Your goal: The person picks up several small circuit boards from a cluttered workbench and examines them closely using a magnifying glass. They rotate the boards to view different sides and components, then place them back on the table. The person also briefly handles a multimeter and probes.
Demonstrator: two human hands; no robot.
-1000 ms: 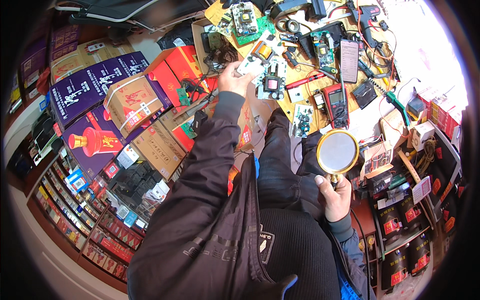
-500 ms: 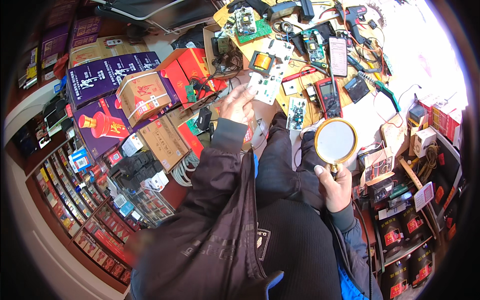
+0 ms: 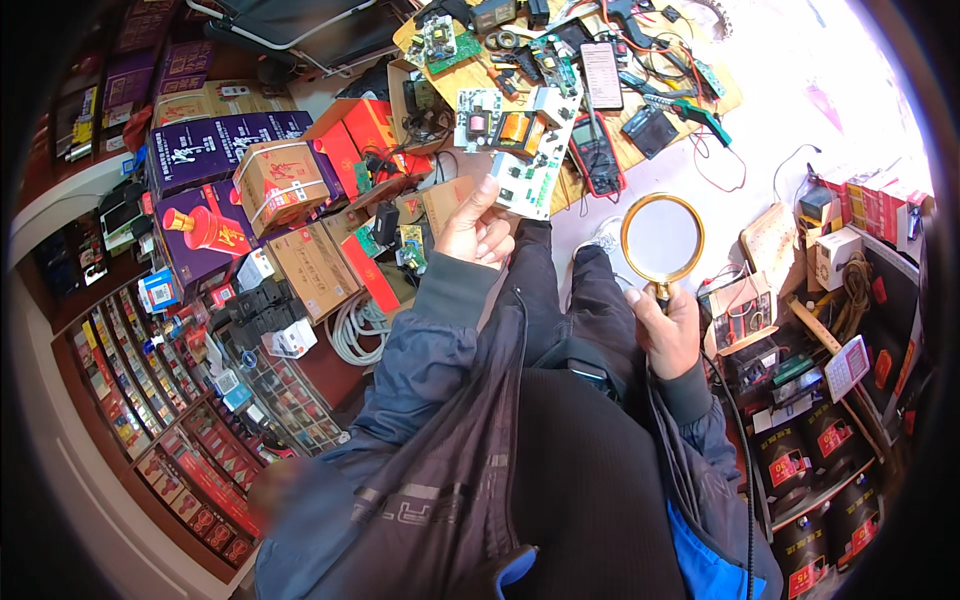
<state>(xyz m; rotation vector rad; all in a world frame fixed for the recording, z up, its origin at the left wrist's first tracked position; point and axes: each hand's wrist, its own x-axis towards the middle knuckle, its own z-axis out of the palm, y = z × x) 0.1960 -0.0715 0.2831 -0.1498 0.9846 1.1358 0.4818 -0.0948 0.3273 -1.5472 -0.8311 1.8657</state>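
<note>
My left hand [image 3: 476, 225] holds up a white circuit board [image 3: 521, 152] with an orange transformer and dark parts on it, in front of my knees. My right hand [image 3: 668, 330] grips the handle of a round gold-rimmed magnifying glass [image 3: 661, 238], held upright to the right of the board and apart from it. Both arms wear dark jacket sleeves.
A wooden workbench [image 3: 575, 80] ahead carries a red multimeter [image 3: 597, 155], a phone [image 3: 601, 75], green circuit boards and cables. Purple, red and brown boxes [image 3: 270, 185] are stacked at left. Shelves of small goods [image 3: 160, 370] curve along lower left; cartons and cans stand at right.
My left hand has pulled the circuit board off the bench toward me and raised it. The magnifying glass in my right hand stays raised. My view has shifted toward the bench.
</note>
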